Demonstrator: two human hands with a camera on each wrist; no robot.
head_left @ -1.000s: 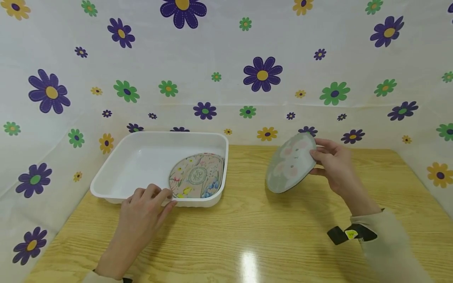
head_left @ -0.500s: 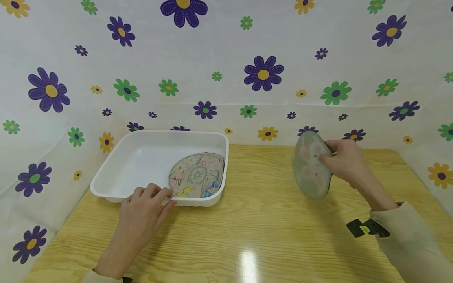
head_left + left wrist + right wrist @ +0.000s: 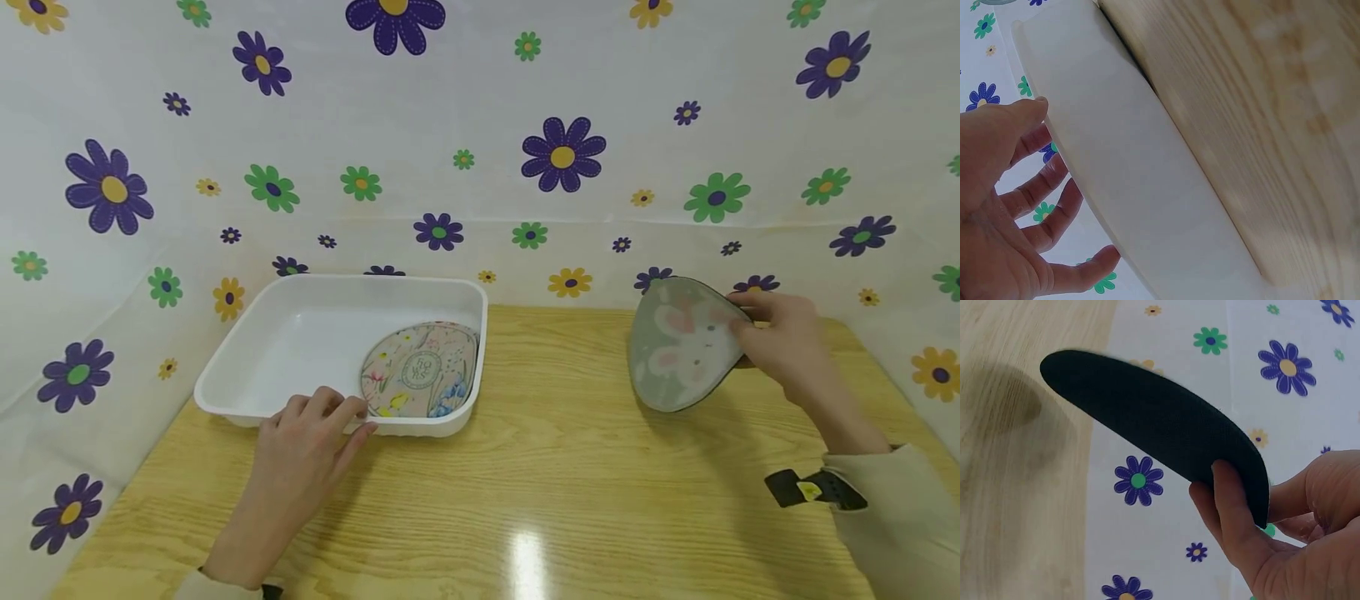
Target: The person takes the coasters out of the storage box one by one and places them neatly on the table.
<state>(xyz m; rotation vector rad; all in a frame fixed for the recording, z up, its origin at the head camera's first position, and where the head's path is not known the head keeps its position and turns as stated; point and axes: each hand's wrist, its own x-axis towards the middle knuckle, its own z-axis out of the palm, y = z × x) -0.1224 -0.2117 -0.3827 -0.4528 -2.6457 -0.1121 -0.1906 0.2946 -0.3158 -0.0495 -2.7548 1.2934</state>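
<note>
In the head view my right hand pinches one edge of a rounded mouse pad, raised over the right side of the table. Its grey-green face with a white rabbit print is turned toward the head camera. The right wrist view shows the pad's dark back, with fingers on it. My left hand grips the near rim of a white plastic tray, its thumb outside the rim. A floral pad with a round emblem lies in the tray's right part; a second edge shows behind it.
The wooden table carries the tray at the left back. A white cloth with printed flowers hangs behind the table and along both sides.
My right hand has moved to the right with the rabbit mouse pad, which swung edge-on and then turned its print back toward the head camera. The left hand stays on the tray rim.
</note>
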